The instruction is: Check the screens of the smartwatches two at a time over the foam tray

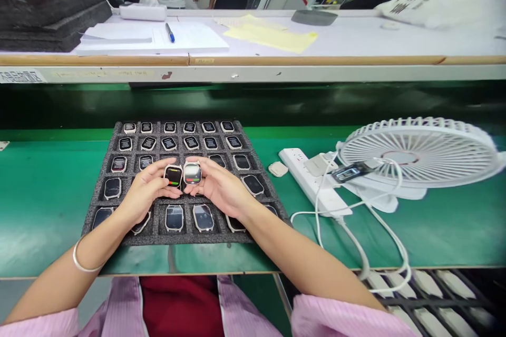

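Note:
My left hand (147, 189) grips a smartwatch head (173, 175) whose lit screen shows green and red at the bottom, the thumb at its lower edge. Side by side with it, my right hand (220, 185) holds a second watch head (192, 173), its screen bright with glare and a coloured band. Both are held above a dark foam tray (158, 239) with rows of square compartments. Watch heads such as this one (174, 218) lie face up in them; the far rows show lit text, the near ones dark screens. My forearms hide some compartments.
To the right, a white power strip (316, 181) with cables stands beside a white fan (419, 155). A small pale square piece (278, 169) lies near the strip. A raised shelf (261, 60) crosses behind, carrying papers and a pen (169, 32). Another tray (435, 295) sits below, right.

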Demonstrator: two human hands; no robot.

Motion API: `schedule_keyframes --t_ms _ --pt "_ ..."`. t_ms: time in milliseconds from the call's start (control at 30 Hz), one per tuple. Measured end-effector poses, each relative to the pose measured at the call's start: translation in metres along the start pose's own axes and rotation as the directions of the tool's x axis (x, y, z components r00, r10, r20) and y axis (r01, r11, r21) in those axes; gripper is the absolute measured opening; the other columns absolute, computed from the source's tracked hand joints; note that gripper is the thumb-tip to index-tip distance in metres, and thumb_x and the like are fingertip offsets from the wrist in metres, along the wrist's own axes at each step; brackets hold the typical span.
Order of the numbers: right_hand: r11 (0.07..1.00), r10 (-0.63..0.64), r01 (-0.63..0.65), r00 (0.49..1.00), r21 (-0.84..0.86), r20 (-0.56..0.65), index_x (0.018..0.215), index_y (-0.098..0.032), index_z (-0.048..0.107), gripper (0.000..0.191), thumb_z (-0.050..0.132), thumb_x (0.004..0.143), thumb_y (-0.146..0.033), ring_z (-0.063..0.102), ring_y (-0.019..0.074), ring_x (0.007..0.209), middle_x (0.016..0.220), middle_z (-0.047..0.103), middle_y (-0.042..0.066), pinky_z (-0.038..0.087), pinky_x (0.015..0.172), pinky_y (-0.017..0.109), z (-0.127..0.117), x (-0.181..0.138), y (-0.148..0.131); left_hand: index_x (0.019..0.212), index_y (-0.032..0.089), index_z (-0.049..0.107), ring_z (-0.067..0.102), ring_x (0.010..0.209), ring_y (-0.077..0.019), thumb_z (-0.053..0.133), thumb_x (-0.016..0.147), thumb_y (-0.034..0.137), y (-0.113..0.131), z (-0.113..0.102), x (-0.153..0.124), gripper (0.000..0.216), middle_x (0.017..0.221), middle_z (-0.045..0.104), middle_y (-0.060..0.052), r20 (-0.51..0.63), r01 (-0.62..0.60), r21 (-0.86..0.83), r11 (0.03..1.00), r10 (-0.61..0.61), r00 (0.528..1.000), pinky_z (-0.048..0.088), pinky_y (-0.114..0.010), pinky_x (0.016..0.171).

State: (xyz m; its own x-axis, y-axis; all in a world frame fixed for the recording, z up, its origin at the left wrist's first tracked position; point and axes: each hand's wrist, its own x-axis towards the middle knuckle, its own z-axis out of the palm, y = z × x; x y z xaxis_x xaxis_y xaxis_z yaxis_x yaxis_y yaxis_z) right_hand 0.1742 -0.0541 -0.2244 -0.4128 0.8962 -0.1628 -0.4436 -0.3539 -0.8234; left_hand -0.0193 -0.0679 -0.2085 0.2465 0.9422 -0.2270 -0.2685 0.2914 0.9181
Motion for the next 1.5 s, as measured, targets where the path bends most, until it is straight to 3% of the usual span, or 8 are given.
schedule_keyframes --t_ms 233,433,700,867,1000,1100,1233,1500 --pt "0.997 -0.004 0.006 0.999 -0.072 0.032 0.109 -0.019 0.062 0.027 0.066 0.087 -0.034 0.072 0.0158 0.063 0.081 0.072 0.005 0.056 0.061 0.027 0.006 0.007 -0.004 0.121 0.017 0.062 0.073 0.065 -0.0165 0.07 0.07 0.018 0.002 -0.005 -0.002 0.052 0.089 0.072 -0.003 -0.011 -0.069 -0.008 0.998 0.069 0.998 0.06 -0.031 0.068" --pt "0.981 -0.145 0.155 0.986 -0.118 0.083 0.109 -0.019 0.061 0.023 0.061 0.09 -0.031 0.07 0.0148 0.056 0.076 0.071 0.003 0.052 0.05 0.023 0.034 0.007 -0.054 0.122 0.016 0.061 0.072 0.065 -0.0153 0.07 0.071 0.017 0.052 0.015 -0.007 0.052 0.09 0.072 -0.004 0.035 -0.271 0.005 0.963 0.271 0.962 0.06 -0.03 0.068" --pt "0.871 -0.427 0.455 0.887 -0.184 0.175 0.107 -0.023 0.059 0.017 0.054 0.09 -0.026 0.064 0.0123 0.056 0.08 0.068 0.001 0.048 0.05 0.023 0.088 -0.005 -0.156 0.126 0.016 0.059 0.071 0.065 -0.0135 0.068 0.07 0.014 0.153 0.055 -0.009 0.058 0.081 0.068 -0.001 0.156 -0.573 0.038 0.819 0.562 0.812 0.06 -0.029 0.069" --pt "0.784 -0.528 0.575 0.815 -0.234 0.238 0.106 -0.024 0.058 0.018 0.052 0.09 -0.027 0.062 0.0122 0.058 0.086 0.068 0.001 0.048 0.053 0.025 0.11 -0.014 -0.191 0.128 0.019 0.057 0.069 0.067 -0.0121 0.066 0.071 0.014 0.188 0.071 -0.014 0.058 0.085 0.064 0.0 0.194 -0.714 0.088 0.694 0.692 0.696 0.059 -0.029 0.071" --pt "0.743 -0.551 0.623 0.777 -0.244 0.304 0.107 -0.022 0.057 0.02 0.052 0.088 -0.027 0.063 0.0128 0.062 0.091 0.068 0.003 0.049 0.059 0.027 0.118 -0.018 -0.201 0.129 0.019 0.056 0.068 0.066 -0.0124 0.07 0.068 0.011 0.196 0.079 -0.016 0.063 0.087 0.065 -0.001 0.198 -0.781 0.129 0.611 0.756 0.624 0.058 -0.029 0.072" --pt "0.696 -0.568 0.664 0.742 -0.274 0.356 0.109 -0.022 0.056 0.03 0.059 0.08 -0.021 0.063 0.0132 0.065 0.087 0.065 0.001 0.05 0.065 0.029 0.121 -0.019 -0.201 0.125 0.021 0.058 0.066 0.067 -0.0118 0.073 0.065 0.01 0.196 0.082 -0.015 0.063 0.088 0.067 -0.001 0.2 -0.812 0.147 0.565 0.787 0.583 0.057 -0.028 0.073" --pt "0.645 -0.59 0.705 0.705 -0.296 0.393 0.113 -0.024 0.055 0.045 0.065 0.07 -0.014 0.063 0.0127 0.07 0.09 0.064 -0.002 0.051 0.071 0.03 0.121 -0.019 -0.199 0.122 0.021 0.06 0.065 0.068 -0.0113 0.074 0.063 0.009 0.196 0.082 -0.014 0.062 0.087 0.066 0.0 0.185 -0.829 0.141 0.541 0.808 0.559 0.057 -0.028 0.073" --pt "0.619 -0.564 0.728 0.673 -0.294 0.479 0.12 -0.023 0.052 0.057 0.075 0.068 -0.017 0.065 0.0131 0.074 0.092 0.063 -0.001 0.053 0.07 0.029 0.112 -0.013 -0.199 0.124 0.022 0.058 0.063 0.062 -0.008 0.073 0.065 0.011 0.195 0.075 -0.003 0.062 0.083 0.065 0.003 0.205 -0.851 0.152 0.502 0.826 0.525 0.057 -0.024 0.068"
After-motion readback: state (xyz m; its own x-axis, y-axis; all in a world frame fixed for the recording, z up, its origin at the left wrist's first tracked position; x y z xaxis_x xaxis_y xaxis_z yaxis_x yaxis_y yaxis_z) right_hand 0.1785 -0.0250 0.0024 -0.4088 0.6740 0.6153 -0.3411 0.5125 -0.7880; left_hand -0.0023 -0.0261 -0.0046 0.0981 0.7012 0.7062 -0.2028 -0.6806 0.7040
